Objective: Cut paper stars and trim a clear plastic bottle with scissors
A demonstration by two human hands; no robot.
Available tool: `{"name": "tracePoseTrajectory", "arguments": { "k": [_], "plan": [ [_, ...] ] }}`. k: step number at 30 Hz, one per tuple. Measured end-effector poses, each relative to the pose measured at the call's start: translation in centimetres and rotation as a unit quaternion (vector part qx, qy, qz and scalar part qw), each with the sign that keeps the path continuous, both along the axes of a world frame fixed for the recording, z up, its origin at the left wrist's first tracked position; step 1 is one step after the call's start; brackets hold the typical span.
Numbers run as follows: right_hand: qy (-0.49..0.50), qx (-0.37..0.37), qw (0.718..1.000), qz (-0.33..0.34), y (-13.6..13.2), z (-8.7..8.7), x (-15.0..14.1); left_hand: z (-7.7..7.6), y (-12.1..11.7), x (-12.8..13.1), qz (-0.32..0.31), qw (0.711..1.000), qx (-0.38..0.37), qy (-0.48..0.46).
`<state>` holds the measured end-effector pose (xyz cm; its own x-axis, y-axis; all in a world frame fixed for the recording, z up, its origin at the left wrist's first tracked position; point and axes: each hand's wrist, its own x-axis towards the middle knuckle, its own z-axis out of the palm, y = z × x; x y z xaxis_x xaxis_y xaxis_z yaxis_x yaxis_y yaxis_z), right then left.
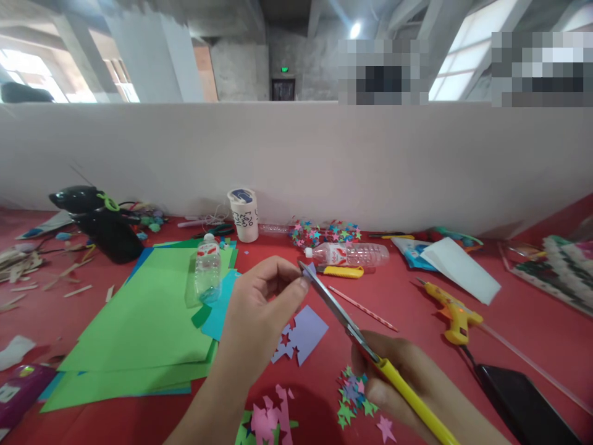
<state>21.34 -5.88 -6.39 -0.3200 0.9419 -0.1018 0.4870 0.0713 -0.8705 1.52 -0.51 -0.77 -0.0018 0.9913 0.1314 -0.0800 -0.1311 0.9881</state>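
Note:
Between the thumb and fingers of my left hand (262,309) is a small piece of purple paper (311,269). My right hand (403,371) grips yellow-handled scissors (345,318), their blade tips at the purple piece; whether the blades are apart I cannot tell. Below my hands lies a purple paper sheet (306,334) with star-shaped holes cut in it. A pile of small paper stars (354,392) in green, purple, pink and blue lies under my right hand, with a pink star (386,428) beside it. Pink paper scraps (269,420) lie near the front edge.
Green paper sheets (152,321) spread on the left, with a plastic bottle (208,269) on them. A lying bottle (349,254), yellow utility knife (343,272) and striped straw (364,308) are ahead. At right lie a yellow glue gun (456,312) and black phone-like slab (523,402).

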Motion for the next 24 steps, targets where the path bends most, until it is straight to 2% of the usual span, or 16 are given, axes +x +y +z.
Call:
{"name": "tracePoseTrajectory", "arguments": {
  "k": [7,16,24],
  "plan": [
    [0.026,0.005,1.000,-0.013,-0.2,0.8,-0.4,0.0,-0.3,0.5,-0.011,0.998,-0.012,-0.063],
    [0.090,-0.018,0.994,-0.066,-1.2,1.5,-2.4,-0.6,0.0,0.3,-0.039,0.998,0.022,-0.048],
    [0.014,0.001,0.996,-0.085,-2.1,1.4,-2.5,-0.7,-0.4,0.5,-0.024,0.999,0.029,-0.017]
  ]
}}
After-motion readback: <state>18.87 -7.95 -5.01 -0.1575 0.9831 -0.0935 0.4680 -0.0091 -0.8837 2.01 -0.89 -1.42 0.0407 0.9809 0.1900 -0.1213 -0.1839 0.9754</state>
